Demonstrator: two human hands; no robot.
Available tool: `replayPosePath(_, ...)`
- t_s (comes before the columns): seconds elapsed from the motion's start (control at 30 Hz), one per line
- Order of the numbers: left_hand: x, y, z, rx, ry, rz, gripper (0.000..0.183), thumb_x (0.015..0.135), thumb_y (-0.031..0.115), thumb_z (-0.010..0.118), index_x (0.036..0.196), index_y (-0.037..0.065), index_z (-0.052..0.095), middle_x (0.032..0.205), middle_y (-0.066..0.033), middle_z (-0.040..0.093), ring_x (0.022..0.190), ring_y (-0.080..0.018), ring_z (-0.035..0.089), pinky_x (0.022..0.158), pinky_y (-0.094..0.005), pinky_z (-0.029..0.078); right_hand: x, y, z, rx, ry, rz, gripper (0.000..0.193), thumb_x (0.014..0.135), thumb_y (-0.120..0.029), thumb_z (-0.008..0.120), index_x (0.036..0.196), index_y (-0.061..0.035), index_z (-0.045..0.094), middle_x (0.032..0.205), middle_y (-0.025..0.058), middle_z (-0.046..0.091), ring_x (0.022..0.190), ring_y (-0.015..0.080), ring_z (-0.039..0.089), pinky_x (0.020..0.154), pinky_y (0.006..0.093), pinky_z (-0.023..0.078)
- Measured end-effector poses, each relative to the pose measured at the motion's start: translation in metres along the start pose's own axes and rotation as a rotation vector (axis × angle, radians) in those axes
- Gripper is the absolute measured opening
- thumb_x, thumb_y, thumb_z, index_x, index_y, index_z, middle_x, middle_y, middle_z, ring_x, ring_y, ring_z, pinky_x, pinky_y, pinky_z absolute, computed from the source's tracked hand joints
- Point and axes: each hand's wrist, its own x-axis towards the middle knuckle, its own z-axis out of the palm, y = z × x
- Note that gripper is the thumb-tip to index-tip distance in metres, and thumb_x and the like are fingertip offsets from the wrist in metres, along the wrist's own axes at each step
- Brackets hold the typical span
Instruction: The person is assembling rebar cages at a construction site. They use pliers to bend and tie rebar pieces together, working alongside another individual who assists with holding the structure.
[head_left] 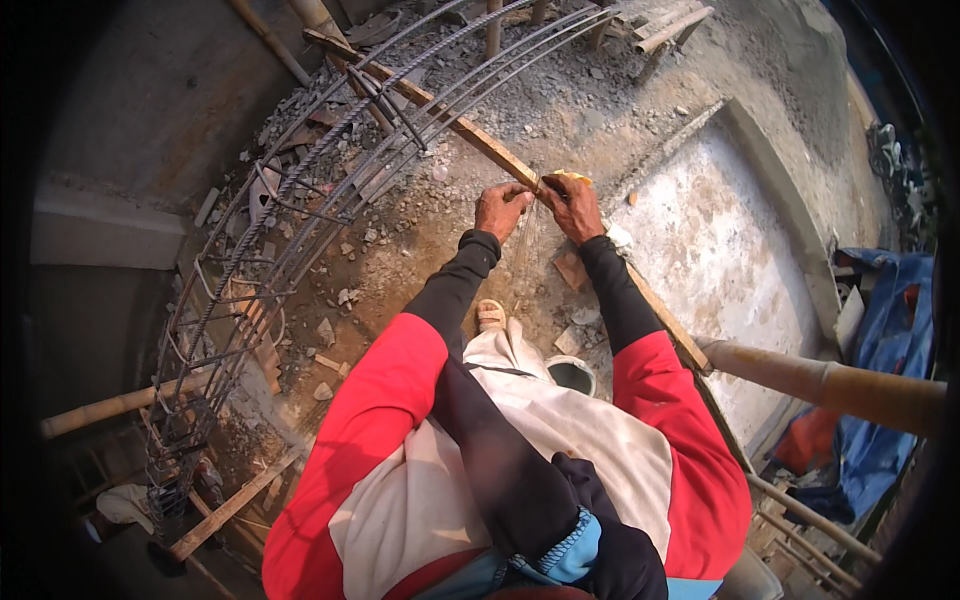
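My left hand (503, 211) is closed in a pinch beside a long wooden batten (490, 147); what its fingertips hold is too small to make out. Just to its right, my right hand (574, 207) is curled against the batten, fingers pressed to its edge. Thin pale strands (531, 226) hang down between the two hands, and whether they are wire or string I cannot tell. Something yellow (573, 175) shows at the far side of my right hand. Under my right forearm the batten carries on towards a bamboo pole.
A curved rebar cage (290, 190) arches across the left side. Rubble covers the ground. At right lie a pale framed slab (722, 250), a thick bamboo pole (830, 380) and a blue tarp (890, 340). A bucket (572, 374) stands near my foot (491, 315).
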Motion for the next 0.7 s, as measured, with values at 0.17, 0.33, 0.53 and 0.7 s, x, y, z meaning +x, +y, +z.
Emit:
replayPosePath(0.17,-0.0033,0.0039,-0.0039,0.036,-0.030,-0.026,0.028,0.092,0.018,0.077,0.112,-0.001,0.076,0.097,-0.0098,0.077,0.085,-0.0165,0.071,0.080,-0.0327,0.056,0.0002,-0.0015,-0.0008,-0.012,-0.016,0.021,0.028,0.096,-0.020,0.070,0.116,-0.0014,0.074,0.106,0.0203,0.075,0.097,0.0383,0.073,0.085,0.0446,0.056)
replayPosePath(0.33,-0.0048,0.0062,0.0015,0.185,0.015,0.048,0.030,0.088,0.022,0.080,0.110,0.002,0.077,0.098,-0.0127,0.078,0.089,-0.0214,0.073,0.083,-0.0370,0.056,0.0008,-0.0001,0.0025,0.010,0.000,0.055,0.028,0.091,-0.020,0.075,0.113,-0.0038,0.074,0.103,0.0197,0.075,0.097,0.0399,0.071,0.085,0.0458,0.056)
replayPosePath(0.53,-0.0045,0.0086,0.0024,0.253,0.032,0.041,0.032,0.088,0.025,0.079,0.110,0.003,0.077,0.100,-0.0135,0.078,0.092,-0.0249,0.073,0.086,-0.0380,0.056,-0.0018,0.0006,0.0015,-0.050,0.001,0.019,0.030,0.099,-0.021,0.066,0.119,-0.0008,0.073,0.108,0.0209,0.076,0.097,0.0375,0.073,0.087,0.0435,0.057)
replayPosePath(0.7,-0.0088,0.0088,-0.0025,0.202,0.020,0.031,0.029,0.089,0.024,0.077,0.107,0.001,0.076,0.096,-0.0123,0.078,0.086,-0.0230,0.072,0.082,-0.0373,0.055,-0.0021,0.0023,0.0037,-0.018,0.005,0.044,0.027,0.094,-0.019,0.069,0.116,-0.0034,0.074,0.107,0.0207,0.075,0.099,0.0395,0.071,0.087,0.0459,0.056)
